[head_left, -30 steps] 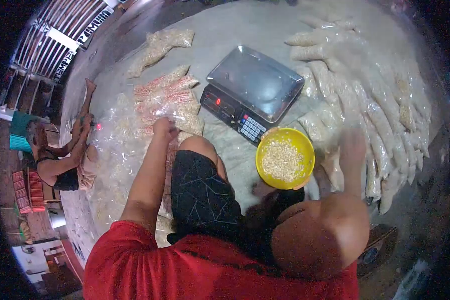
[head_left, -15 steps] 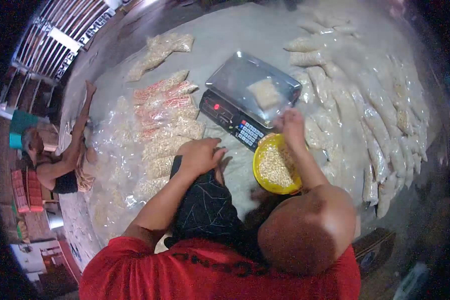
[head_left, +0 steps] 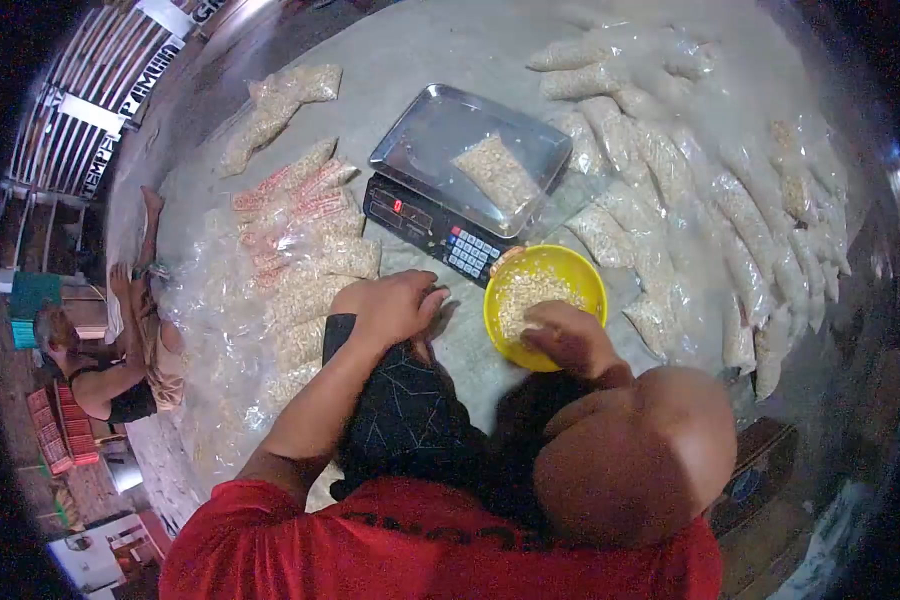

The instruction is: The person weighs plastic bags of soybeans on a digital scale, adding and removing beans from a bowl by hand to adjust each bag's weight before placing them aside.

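Note:
A clear bag of pale pieces [head_left: 495, 175] lies on the metal tray of a digital scale [head_left: 420, 135], whose red display reads 0. Beside the scale's keypad sits a yellow bowl [head_left: 597, 290] with loose pale pieces [head_left: 530, 290] in it. My right hand [head_left: 567, 338] reaches into the bowl, fingers bent down among the pieces; whether they hold any is hidden. My left hand [head_left: 400, 308] rests on my knee, its fingers apart and holding nothing.
Filled bags [head_left: 660, 160] lie in rows on the right. More bags, some with red print [head_left: 295, 190], lie at the left beside clear plastic [head_left: 210, 340]. Another person [head_left: 110, 370] sits at the far left, near red crates [head_left: 62, 425].
The bag now lies on the scale tray, which was bare a second ago. My right hand has moved from the right into the bowl. My left hand has come from the bags onto my knee.

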Demonstrator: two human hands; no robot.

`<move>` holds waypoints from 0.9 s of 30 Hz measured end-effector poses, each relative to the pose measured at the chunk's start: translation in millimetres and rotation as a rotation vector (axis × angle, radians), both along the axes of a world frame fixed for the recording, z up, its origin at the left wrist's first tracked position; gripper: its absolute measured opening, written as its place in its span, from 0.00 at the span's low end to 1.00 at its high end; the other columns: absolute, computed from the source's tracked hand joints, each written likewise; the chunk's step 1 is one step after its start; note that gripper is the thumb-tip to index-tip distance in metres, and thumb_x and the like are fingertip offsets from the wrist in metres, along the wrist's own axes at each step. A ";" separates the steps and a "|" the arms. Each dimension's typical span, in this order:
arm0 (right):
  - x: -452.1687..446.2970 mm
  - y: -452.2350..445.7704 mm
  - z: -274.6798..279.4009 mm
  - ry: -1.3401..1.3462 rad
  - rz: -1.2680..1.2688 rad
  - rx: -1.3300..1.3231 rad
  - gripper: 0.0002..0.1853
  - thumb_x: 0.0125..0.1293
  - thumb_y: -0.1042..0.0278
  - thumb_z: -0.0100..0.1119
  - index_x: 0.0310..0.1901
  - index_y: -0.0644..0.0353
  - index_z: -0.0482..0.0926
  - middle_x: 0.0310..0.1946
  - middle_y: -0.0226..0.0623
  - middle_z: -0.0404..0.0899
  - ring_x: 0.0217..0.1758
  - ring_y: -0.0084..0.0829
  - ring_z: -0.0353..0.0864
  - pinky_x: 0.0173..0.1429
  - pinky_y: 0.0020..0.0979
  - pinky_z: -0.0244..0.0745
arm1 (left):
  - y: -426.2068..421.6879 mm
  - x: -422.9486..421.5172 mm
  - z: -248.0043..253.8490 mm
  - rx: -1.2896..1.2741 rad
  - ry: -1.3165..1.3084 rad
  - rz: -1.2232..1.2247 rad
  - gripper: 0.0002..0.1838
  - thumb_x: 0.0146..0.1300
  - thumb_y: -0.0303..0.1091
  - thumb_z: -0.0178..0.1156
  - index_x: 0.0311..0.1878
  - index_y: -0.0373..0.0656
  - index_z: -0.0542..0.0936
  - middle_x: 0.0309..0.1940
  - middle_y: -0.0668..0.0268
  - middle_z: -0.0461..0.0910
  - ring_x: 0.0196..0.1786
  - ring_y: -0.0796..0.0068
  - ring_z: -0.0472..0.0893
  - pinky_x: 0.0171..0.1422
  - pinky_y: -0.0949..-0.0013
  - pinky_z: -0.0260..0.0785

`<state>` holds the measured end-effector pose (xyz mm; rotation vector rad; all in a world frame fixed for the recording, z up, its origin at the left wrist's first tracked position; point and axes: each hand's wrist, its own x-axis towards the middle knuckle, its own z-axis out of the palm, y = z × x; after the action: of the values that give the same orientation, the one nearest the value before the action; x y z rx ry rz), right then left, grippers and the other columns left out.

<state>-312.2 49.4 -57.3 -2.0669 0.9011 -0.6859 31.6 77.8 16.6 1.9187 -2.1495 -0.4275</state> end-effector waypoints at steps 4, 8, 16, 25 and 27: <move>-52.1 -29.5 51.1 0.285 -0.709 0.157 0.25 0.65 0.63 0.67 0.63 0.59 0.81 0.57 0.53 0.83 0.59 0.53 0.83 0.66 0.49 0.77 | -1.3 -1.2 2.8 0.081 -0.018 -0.027 0.19 0.70 0.50 0.62 0.45 0.42 0.86 0.40 0.51 0.87 0.44 0.44 0.86 0.49 0.46 0.78; -129.3 -29.2 0.8 0.555 -0.991 0.014 0.29 0.63 0.59 0.71 0.62 0.68 0.79 0.55 0.60 0.81 0.61 0.58 0.79 0.67 0.51 0.74 | -2.8 -7.1 2.8 0.123 -0.032 -0.001 0.19 0.72 0.51 0.59 0.42 0.42 0.85 0.39 0.52 0.86 0.45 0.44 0.86 0.50 0.45 0.78; -122.8 -28.1 -16.7 0.690 -0.976 0.076 0.17 0.67 0.60 0.68 0.51 0.61 0.80 0.49 0.52 0.82 0.56 0.56 0.80 0.59 0.54 0.75 | -18.1 -35.0 -8.7 0.029 0.206 -0.059 0.17 0.72 0.47 0.61 0.48 0.43 0.86 0.39 0.53 0.86 0.44 0.46 0.86 0.50 0.48 0.78; -150.2 -26.7 -37.2 0.408 -0.966 0.101 0.12 0.71 0.61 0.61 0.43 0.63 0.79 0.40 0.53 0.80 0.47 0.53 0.80 0.53 0.50 0.75 | -118.6 -113.8 -10.4 -0.280 -0.256 -0.002 0.38 0.63 0.40 0.67 0.77 0.46 0.69 0.78 0.46 0.62 0.78 0.36 0.61 0.79 0.40 0.58; -148.4 -21.5 -32.0 0.244 -0.977 0.127 0.11 0.72 0.62 0.60 0.42 0.64 0.78 0.38 0.53 0.80 0.44 0.52 0.80 0.52 0.48 0.75 | -123.0 -108.8 -8.3 -0.168 -0.175 -0.194 0.41 0.62 0.38 0.66 0.79 0.48 0.66 0.81 0.44 0.58 0.82 0.32 0.54 0.83 0.36 0.51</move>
<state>-460.6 27.9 -89.3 -1.5270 2.0754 -0.8248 -77.2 -45.2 8.4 1.7212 -2.4082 -0.1099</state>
